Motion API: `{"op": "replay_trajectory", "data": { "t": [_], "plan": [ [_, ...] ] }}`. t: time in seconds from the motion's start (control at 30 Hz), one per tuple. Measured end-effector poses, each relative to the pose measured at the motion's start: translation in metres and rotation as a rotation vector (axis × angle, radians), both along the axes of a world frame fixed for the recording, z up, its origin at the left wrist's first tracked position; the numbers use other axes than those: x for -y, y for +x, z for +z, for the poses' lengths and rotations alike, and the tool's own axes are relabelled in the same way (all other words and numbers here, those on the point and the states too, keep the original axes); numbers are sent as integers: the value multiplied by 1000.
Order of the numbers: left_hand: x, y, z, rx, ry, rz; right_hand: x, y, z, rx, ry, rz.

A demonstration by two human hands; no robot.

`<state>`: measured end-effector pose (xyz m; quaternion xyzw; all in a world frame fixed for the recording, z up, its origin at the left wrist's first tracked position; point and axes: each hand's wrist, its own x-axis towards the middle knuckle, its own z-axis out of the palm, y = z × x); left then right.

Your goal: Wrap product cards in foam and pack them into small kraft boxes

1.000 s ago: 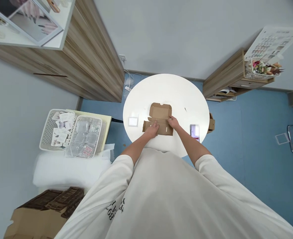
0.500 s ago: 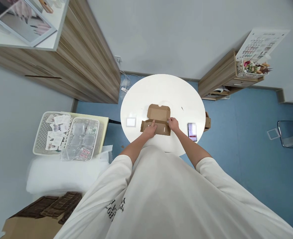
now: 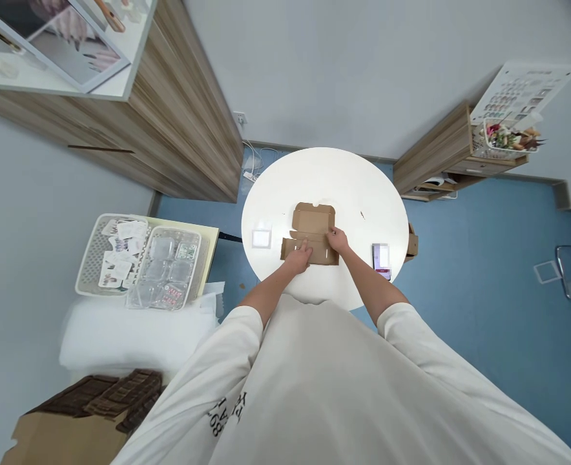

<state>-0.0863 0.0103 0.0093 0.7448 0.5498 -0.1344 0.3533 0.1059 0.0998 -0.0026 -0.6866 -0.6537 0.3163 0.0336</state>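
A flat brown cardboard box blank lies on the round white table, partly folded. My left hand presses down on its near left part with the fingers lying on the card. My right hand pinches the blank's right edge, fingers closed on a flap. Both forearms reach in from the bottom of the view.
A small white square lies left of the blank and a phone lies at the table's right edge. To the left stand a basket with clear trays and an open carton. Wooden cabinets flank the table.
Both hands stay on the cardboard blank, with only small shifts of the fingers along its near fold. The camera view swayed slightly left and back.
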Motion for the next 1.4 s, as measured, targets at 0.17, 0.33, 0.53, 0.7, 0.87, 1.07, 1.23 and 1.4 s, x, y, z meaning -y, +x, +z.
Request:
{"op": "replay_trajectory", "data": {
  "t": [0.17, 0.33, 0.53, 0.7, 0.87, 1.07, 1.23, 1.4],
  "plan": [
    [-2, -1, -1, -18, 6, 12, 1, 9, -8, -156, -2, -259],
    [-2, 0, 4, -23, 4, -14, 15, 16, -2, -143, -32, -218],
    [0, -2, 5, -22, 8, -22, 52, 1, 16, 92, 70, 98],
    [2, -3, 3, 6, 50, -22, 74, -14, 20, 130, -194, 398],
    [6, -4, 1, 29, 60, -17, 78, -19, 20, 208, -249, 381],
    [29, -27, 5, 48, 249, 36, 78, -26, 25, 242, -300, 354],
    [52, -63, 1, -45, 309, 362, 76, -29, 27, 251, -339, 347],
    [43, -69, -15, 22, 263, 403, 76, -30, 27, 250, -365, 344]
  ]
}}
